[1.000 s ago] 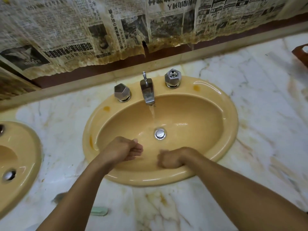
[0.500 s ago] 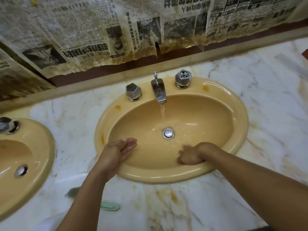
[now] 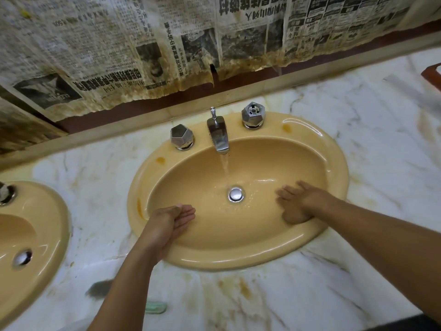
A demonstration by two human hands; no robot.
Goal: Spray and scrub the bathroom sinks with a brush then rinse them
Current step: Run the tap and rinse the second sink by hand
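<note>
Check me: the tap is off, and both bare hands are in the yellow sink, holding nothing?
No: the head view shows the tap running, water streaming toward the drain. The rest holds: left hand and right hand are in the yellow sink, holding nothing.

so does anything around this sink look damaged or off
The newspaper on the wall is torn and stained brown along its lower edge. The right tap handle has an open top, unlike the capped left handle.
</note>
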